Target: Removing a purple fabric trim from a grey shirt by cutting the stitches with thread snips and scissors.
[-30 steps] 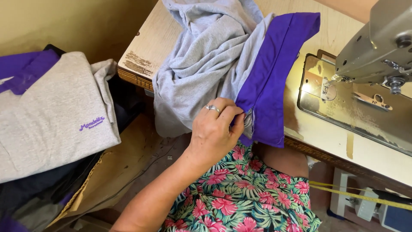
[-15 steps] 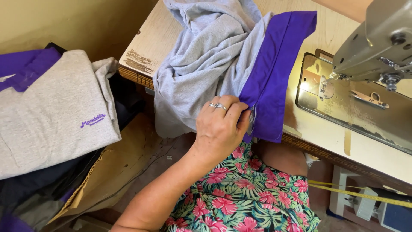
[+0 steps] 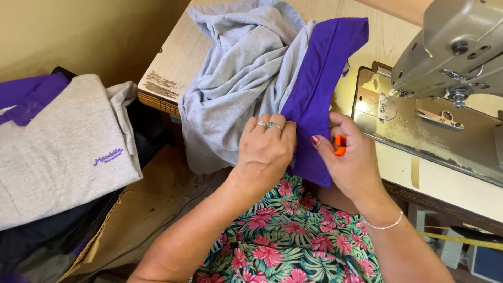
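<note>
A grey garment (image 3: 238, 78) with a wide purple band (image 3: 317, 89) lies bunched on the wooden sewing table (image 3: 173, 57) and hangs over its front edge. My left hand (image 3: 264, 149), with rings on one finger, pinches the seam where grey meets purple. My right hand (image 3: 351, 157) grips the lower edge of the purple band and also holds a small orange tool (image 3: 339, 145) between its fingers. Both hands are close together above my lap.
A sewing machine (image 3: 456, 47) stands at the right with its metal bed plate (image 3: 419, 126). A pile of folded grey and purple garments (image 3: 63, 147) lies at the left. A yellow tape measure (image 3: 466, 241) runs below the table at right.
My right hand has come into view and taken the purple band's lower edge. My left hand has stayed on the seam, shifting slightly upward.
</note>
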